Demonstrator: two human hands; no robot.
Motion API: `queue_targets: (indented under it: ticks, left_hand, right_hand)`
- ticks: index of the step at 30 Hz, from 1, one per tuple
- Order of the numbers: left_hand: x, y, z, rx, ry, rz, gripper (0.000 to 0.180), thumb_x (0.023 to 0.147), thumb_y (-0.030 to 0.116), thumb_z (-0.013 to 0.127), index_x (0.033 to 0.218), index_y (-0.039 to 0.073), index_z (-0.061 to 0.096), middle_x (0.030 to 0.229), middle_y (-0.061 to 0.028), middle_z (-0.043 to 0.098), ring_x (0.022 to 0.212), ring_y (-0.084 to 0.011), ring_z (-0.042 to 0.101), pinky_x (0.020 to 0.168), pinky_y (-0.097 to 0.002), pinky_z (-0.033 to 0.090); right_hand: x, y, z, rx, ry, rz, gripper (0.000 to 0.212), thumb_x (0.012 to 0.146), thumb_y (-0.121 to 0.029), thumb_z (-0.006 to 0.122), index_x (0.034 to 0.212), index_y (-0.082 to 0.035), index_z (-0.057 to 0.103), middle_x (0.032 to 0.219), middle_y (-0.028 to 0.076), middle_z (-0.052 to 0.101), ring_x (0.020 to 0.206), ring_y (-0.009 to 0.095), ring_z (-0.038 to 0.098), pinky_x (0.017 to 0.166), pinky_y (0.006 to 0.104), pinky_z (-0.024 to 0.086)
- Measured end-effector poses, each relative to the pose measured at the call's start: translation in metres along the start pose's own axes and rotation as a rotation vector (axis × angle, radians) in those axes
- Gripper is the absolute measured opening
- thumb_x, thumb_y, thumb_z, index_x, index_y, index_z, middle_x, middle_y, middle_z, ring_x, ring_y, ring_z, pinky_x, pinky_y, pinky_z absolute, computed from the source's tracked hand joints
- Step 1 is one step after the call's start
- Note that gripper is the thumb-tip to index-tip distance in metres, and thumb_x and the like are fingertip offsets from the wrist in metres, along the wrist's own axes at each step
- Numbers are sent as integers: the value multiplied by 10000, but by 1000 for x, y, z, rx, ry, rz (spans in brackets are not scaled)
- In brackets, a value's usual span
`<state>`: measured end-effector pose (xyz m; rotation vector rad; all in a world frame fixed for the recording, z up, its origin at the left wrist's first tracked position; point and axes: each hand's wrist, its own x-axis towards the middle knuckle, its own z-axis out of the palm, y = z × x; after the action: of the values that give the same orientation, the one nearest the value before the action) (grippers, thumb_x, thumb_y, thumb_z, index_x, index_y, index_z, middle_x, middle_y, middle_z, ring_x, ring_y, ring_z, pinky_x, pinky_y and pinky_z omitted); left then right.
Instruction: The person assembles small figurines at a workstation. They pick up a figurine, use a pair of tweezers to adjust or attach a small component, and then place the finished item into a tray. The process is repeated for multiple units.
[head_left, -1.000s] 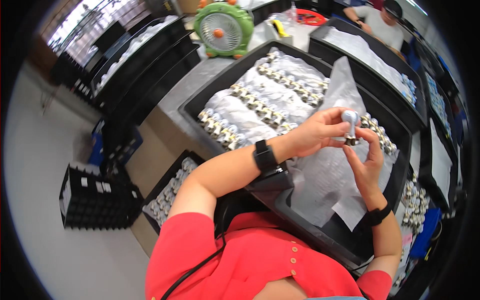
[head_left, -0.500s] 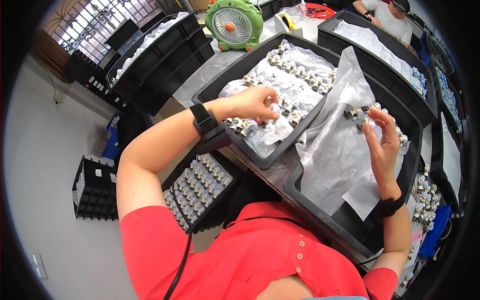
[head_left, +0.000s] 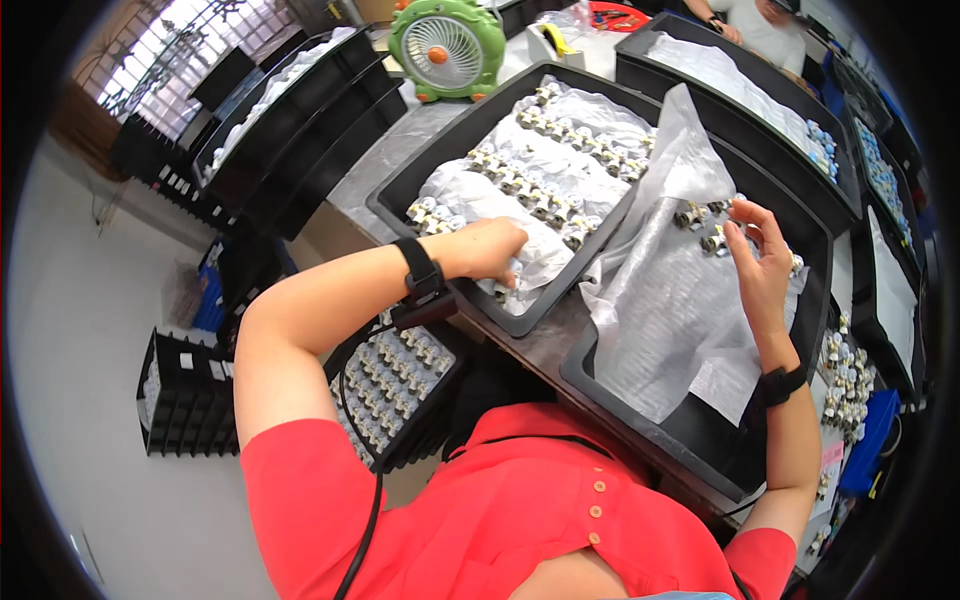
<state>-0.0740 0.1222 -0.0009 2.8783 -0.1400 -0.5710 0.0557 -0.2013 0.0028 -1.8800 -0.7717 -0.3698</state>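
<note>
My left hand (head_left: 488, 250): fingers curled down at a small metal fitting (head_left: 514, 269) near the front corner of the black left tray (head_left: 522, 324), beside white wrapping (head_left: 540, 244); pinching or merely touching, I cannot tell. My right hand (head_left: 764, 282): thumb and fingers parted, nothing seen between, beside the fittings on the right tray's liner (head_left: 660, 310). Handling, in my judgement: lower gently, align with neighbours, release without dragging the wrapping

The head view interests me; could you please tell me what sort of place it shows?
Probably an assembly or packing workshop: small parts lie in rows amid white wrapping in a black tray, and further black trays stand stacked nearby.
</note>
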Motion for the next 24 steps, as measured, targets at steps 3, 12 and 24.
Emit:
queue_targets:
  ticks: [3,12,24]
  left_hand:
    - [1,-4,3,33,0,5,417,635,216,797,919,-4,586,891,-200,627,908,-359,596,764,-407,462]
    - [10,72,-65,-302,238,285,262,786,188,708,977,41,606,726,-84,615,705,-170,603,660,-280,476]
    - [78,130,-14,-1357,227,386,292,899,189,594,1139,29,542,1080,-61,571,924,-116,577,790,-254,467]
  right_hand:
    - [2,9,4,-59,-2,25,260,820,-137,636,1068,-62,605,983,58,640,949,171,591,849,292,416]
    - [-11,89,6,-452,-138,49,685,697,-225,727,1296,-69,431,1308,191,433,1187,379,417,1015,422,331]
    - [-3,55,17,-239,-65,110,562,666,-145,712,1177,-67,490,1143,155,497,1090,312,506,927,370,420]
